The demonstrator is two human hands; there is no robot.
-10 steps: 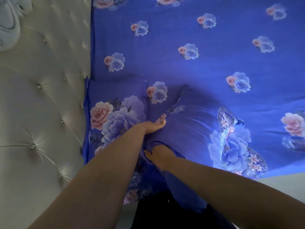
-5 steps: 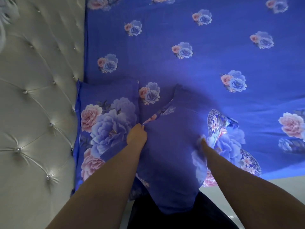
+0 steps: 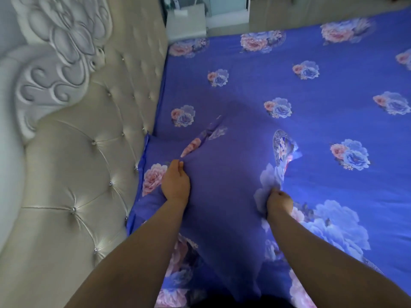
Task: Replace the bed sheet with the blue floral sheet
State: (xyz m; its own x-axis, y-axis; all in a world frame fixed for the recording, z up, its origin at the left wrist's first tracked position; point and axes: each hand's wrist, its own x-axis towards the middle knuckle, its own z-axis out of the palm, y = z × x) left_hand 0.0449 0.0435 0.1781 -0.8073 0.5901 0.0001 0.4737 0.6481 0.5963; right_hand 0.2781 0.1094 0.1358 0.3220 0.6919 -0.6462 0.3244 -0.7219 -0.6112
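The blue floral sheet (image 3: 278,85) lies spread flat over the whole mattress. On it, near the headboard, I hold up a pillow in a matching blue floral case (image 3: 224,192). My left hand (image 3: 175,183) grips the pillow's left edge with curled fingers. My right hand (image 3: 279,202) pinches its right edge at a pale flower print. A second matching pillow (image 3: 153,174) lies flat against the headboard, partly hidden under the held one.
A cream tufted headboard (image 3: 89,170) with a carved white floral top runs along the left. A white bedside table (image 3: 185,21) stands beyond the bed's far corner. The near bed edge is at the bottom right.
Both hands have shifted to the pillow's two sides and lifted it further up the bed. My view has tilted up, showing the far edge of the bed.
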